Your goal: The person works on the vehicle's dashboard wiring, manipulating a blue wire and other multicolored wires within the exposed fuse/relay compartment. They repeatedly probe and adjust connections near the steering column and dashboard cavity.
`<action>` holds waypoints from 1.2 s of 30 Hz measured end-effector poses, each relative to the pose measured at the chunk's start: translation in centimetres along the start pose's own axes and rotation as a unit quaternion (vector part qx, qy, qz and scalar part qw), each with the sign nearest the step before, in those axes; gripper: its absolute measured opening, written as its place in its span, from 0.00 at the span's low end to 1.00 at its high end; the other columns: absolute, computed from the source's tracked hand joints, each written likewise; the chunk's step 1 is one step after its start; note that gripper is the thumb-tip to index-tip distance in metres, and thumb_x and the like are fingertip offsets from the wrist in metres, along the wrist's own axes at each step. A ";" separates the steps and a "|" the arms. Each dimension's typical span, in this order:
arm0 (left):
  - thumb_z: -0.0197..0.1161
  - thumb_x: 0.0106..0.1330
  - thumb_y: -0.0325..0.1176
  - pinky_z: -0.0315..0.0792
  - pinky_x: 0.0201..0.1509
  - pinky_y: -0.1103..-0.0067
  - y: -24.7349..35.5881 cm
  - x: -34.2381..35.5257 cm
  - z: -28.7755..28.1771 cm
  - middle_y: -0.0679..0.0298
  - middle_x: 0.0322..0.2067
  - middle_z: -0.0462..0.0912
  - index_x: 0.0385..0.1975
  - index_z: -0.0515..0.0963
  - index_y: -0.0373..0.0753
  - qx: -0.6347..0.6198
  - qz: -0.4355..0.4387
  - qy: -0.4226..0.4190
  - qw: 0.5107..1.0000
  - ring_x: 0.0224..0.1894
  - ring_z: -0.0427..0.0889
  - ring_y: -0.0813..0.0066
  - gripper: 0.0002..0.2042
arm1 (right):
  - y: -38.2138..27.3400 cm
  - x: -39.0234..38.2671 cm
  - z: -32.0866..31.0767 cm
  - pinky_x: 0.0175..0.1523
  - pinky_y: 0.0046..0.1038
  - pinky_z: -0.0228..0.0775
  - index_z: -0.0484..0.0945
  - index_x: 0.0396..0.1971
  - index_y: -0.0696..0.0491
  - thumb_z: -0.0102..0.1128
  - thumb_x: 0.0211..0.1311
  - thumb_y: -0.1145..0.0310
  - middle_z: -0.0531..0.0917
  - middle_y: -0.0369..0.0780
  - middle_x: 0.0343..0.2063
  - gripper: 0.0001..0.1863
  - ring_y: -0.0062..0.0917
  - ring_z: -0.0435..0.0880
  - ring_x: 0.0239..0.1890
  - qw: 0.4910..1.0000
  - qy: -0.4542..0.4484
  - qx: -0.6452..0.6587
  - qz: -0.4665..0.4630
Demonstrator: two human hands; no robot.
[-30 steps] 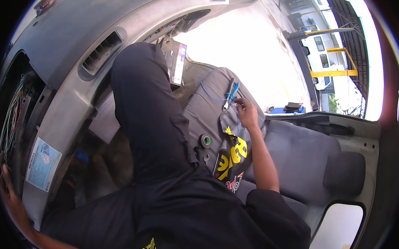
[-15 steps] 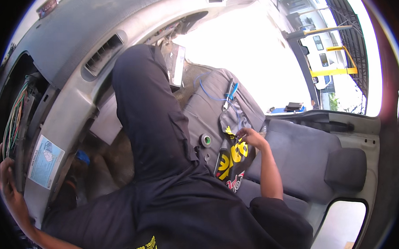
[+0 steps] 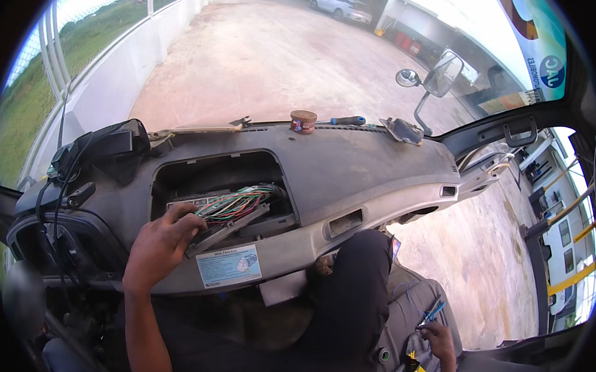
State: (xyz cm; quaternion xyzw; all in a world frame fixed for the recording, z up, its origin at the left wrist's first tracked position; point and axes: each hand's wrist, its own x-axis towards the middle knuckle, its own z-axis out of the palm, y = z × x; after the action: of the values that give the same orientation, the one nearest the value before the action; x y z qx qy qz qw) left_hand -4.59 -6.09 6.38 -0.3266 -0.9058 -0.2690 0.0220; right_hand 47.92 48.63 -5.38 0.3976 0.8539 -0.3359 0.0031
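Note:
My left hand (image 3: 164, 242) is at the left end of a dashboard opening (image 3: 220, 164), fingers curled over the edge of a dark plastic housing (image 3: 230, 229). A bundle of green, red and white wires (image 3: 242, 203) lies across that housing. Low on the right, my right hand (image 3: 439, 343) hangs over the grey seat (image 3: 400, 318) with its fingers pinched together. Whatever sits between those fingertips is too small to make out. Blue-handled pliers (image 3: 435, 311) lie right by the fingertips, and a black and yellow bag (image 3: 414, 368) is under the hand.
A roll of tape (image 3: 383, 355) rests on the seat beside the bag. On the dashboard top stand a round tin (image 3: 303, 121), a blue-handled screwdriver (image 3: 347, 121) and a dark flat piece (image 3: 403, 131). Loose black cables (image 3: 58, 196) hang at the instrument cluster. My knee (image 3: 364, 263) is below the dash.
The view has swung from the seats up toward the dashboard and windscreen. My left hand remains at the wiring; my right hand has shifted from the bag toward the pliers.

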 end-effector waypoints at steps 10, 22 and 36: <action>0.81 0.67 0.24 0.87 0.57 0.59 -1.3 0.4 -0.8 0.63 0.76 0.79 0.62 0.89 0.52 -0.077 -0.010 -0.052 0.996 0.55 0.94 0.50 0.23 | -38.3 5.1 3.1 0.38 0.30 0.83 0.92 0.54 0.56 0.75 0.75 0.81 0.90 0.44 0.39 0.11 0.31 0.92 0.37 0.889 0.037 0.008 -0.456; 0.84 0.66 0.33 0.88 0.58 0.58 -3.7 -0.3 -0.1 0.58 0.76 0.77 0.65 0.89 0.55 -0.099 0.036 -0.033 0.994 0.55 0.95 0.49 0.26 | -55.9 9.1 17.7 0.38 0.28 0.84 0.90 0.46 0.56 0.81 0.63 0.82 0.94 0.41 0.35 0.14 0.26 0.93 0.33 0.685 -0.066 0.081 -0.721; 0.84 0.63 0.33 0.89 0.56 0.58 -3.6 -0.1 0.6 0.57 0.75 0.80 0.61 0.90 0.52 -0.078 0.022 -0.012 0.997 0.57 0.94 0.47 0.25 | -53.3 11.8 24.0 0.39 0.27 0.80 0.91 0.42 0.57 0.79 0.60 0.84 0.92 0.38 0.34 0.11 0.25 0.89 0.33 0.732 -0.075 0.092 -0.671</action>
State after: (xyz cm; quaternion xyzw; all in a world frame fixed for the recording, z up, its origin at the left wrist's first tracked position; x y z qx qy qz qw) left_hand -6.59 -8.16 4.16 -0.3504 -0.8747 -0.3346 -0.0081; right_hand -2.73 18.31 3.27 -0.3068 0.8606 -0.3564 -0.1953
